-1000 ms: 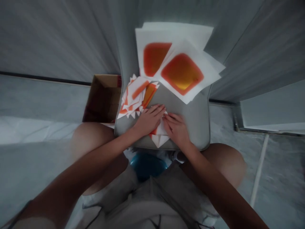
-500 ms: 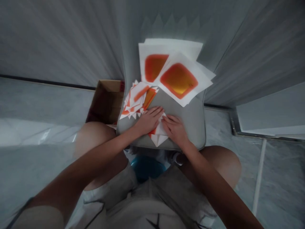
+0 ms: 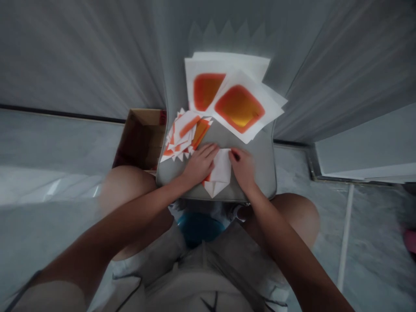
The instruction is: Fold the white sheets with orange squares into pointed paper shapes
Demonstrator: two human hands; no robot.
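A partly folded sheet of paper (image 3: 222,167), white with an orange strip at its left, lies on the padded chair seat (image 3: 256,171). Its near end comes to a point toward me. My left hand (image 3: 199,164) rests flat over its left side, fingers stretched out. At the top right corner, my right hand (image 3: 243,168) has its thumb and fingers closed on the paper's edge. Left of my left hand is a pile of folded white and orange papers (image 3: 183,134) with pointed ends. Flat white sheets with orange-gold squares (image 3: 240,108) lie fanned out farther back.
An open cardboard box (image 3: 139,138) stands on the floor left of the chair. Below the seat's front edge, between my legs, is a blue basin (image 3: 199,227). Grey curtain-like fabric (image 3: 97,56) hangs behind. Something pink (image 3: 410,240) shows at the far right.
My right hand has moved from the middle of the folded paper to its top right corner, uncovering more of the white face. My left hand stays on the left side.
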